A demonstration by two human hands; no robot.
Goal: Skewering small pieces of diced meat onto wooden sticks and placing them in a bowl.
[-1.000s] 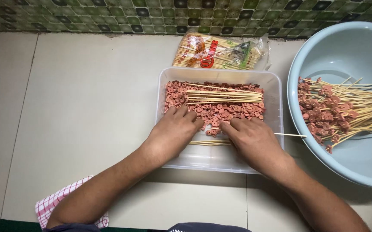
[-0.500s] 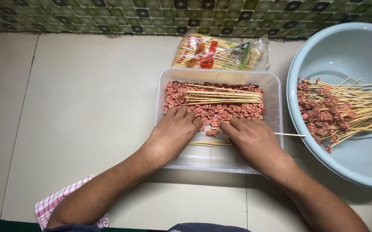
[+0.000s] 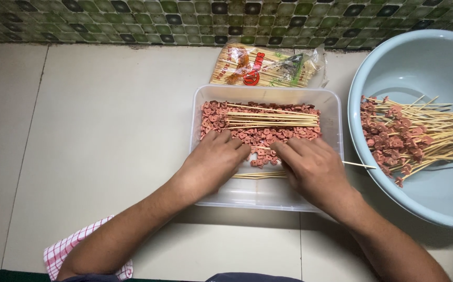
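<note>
Small pink sausage slices [image 3: 258, 137] fill the far half of the clear rectangular plastic tub [image 3: 333, 121]. My left hand [image 3: 213, 162] rests on them, fingers together. My right hand [image 3: 312, 167] pinches a thin bamboo skewer [image 3: 359, 165], best kept level. Finished skewers [image 3: 420, 137] lie right, in the pale blue basin [image 3: 420, 62].

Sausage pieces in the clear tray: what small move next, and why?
Probably push one sausage piece onto the skewer under the right hand; both hands' fingers meet at the pile, and filled skewers lie in the basin.

Pale tiled floor [image 3: 106, 130]: plastic tub [image 3: 336, 112], blue basin [image 3: 420, 57], skewer packet [image 3: 265, 65], checked cloth [image 3: 67, 250].
</note>
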